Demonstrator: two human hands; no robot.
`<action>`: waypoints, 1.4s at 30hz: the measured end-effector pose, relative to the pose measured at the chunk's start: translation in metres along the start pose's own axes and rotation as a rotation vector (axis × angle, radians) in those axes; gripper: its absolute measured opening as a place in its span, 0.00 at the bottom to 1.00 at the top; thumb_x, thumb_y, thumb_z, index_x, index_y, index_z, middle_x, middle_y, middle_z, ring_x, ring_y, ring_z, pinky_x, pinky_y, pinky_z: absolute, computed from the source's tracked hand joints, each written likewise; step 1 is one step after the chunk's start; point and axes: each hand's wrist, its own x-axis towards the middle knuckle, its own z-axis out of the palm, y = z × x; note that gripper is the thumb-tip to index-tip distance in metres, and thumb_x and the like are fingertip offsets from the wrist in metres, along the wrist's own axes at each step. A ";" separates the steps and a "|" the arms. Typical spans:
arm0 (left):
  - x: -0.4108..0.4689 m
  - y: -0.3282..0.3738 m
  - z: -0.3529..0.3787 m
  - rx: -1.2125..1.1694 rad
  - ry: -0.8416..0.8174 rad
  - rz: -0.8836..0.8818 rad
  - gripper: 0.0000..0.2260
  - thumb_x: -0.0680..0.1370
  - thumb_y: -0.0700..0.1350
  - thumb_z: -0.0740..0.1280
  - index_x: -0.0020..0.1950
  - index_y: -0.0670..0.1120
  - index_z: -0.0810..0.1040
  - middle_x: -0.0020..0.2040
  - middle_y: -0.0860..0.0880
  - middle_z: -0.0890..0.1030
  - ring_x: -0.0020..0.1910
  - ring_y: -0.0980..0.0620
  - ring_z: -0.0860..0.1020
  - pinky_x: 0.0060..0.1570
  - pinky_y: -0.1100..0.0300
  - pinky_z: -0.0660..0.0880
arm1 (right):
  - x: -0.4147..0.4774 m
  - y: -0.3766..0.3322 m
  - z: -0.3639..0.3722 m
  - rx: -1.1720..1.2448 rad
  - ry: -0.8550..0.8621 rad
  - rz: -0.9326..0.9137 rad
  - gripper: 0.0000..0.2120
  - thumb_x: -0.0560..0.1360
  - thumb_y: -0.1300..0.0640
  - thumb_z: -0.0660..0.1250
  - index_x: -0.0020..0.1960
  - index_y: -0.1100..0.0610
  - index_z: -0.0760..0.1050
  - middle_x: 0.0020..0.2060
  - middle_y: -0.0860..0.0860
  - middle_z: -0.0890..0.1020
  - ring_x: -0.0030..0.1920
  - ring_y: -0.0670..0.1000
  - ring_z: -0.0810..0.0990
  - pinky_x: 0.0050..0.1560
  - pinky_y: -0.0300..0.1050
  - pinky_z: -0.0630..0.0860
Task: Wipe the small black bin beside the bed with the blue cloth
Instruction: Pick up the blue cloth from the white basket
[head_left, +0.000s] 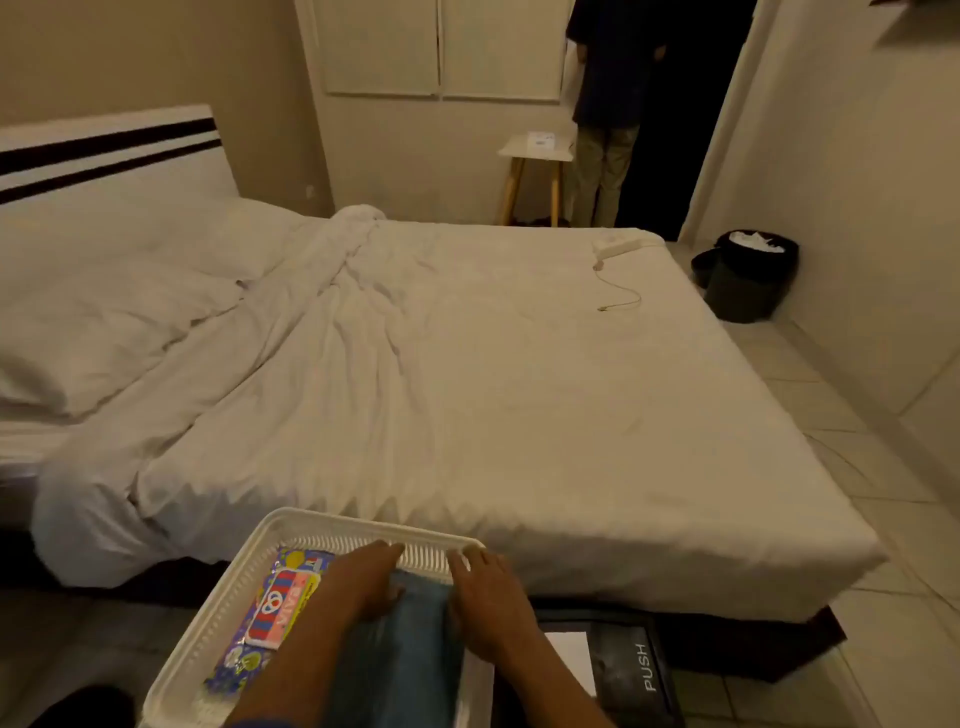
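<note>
The folded blue cloth lies in a white slatted basket at the bottom of the view. My left hand reaches into the basket, fingers curled on the cloth's left edge. My right hand rests flat at the cloth's right edge, its fingers apart near the basket's far rim. A black bin with a lid marked PUSH stands just right of the basket, against the foot of the bed. A second small black bin with white paper inside stands on the floor at the bed's far right corner.
A colourful packet lies in the basket's left half. A white charger with a cable lies on the bed. A person stands in the dark doorway beside a small wooden stool. Tiled floor runs along the bed's right side.
</note>
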 end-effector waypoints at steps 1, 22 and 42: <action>0.002 -0.001 0.003 0.023 -0.009 0.009 0.29 0.80 0.53 0.61 0.78 0.48 0.57 0.78 0.46 0.61 0.76 0.48 0.61 0.73 0.57 0.57 | 0.001 -0.002 0.004 -0.022 -0.034 0.002 0.28 0.79 0.56 0.59 0.76 0.62 0.57 0.73 0.62 0.64 0.73 0.62 0.63 0.74 0.54 0.56; 0.027 -0.012 0.043 0.269 0.003 0.017 0.23 0.79 0.43 0.61 0.74 0.47 0.64 0.71 0.43 0.68 0.69 0.42 0.68 0.65 0.49 0.66 | 0.036 -0.015 0.040 -0.467 -0.184 0.041 0.12 0.81 0.59 0.59 0.60 0.61 0.77 0.58 0.60 0.81 0.63 0.61 0.74 0.74 0.62 0.54; 0.021 -0.018 0.018 0.361 -0.025 0.032 0.15 0.75 0.52 0.66 0.59 0.48 0.77 0.63 0.44 0.77 0.65 0.44 0.70 0.67 0.51 0.61 | 0.039 -0.001 0.032 -0.303 -0.180 -0.021 0.15 0.79 0.60 0.63 0.64 0.63 0.74 0.60 0.61 0.80 0.63 0.62 0.74 0.73 0.57 0.54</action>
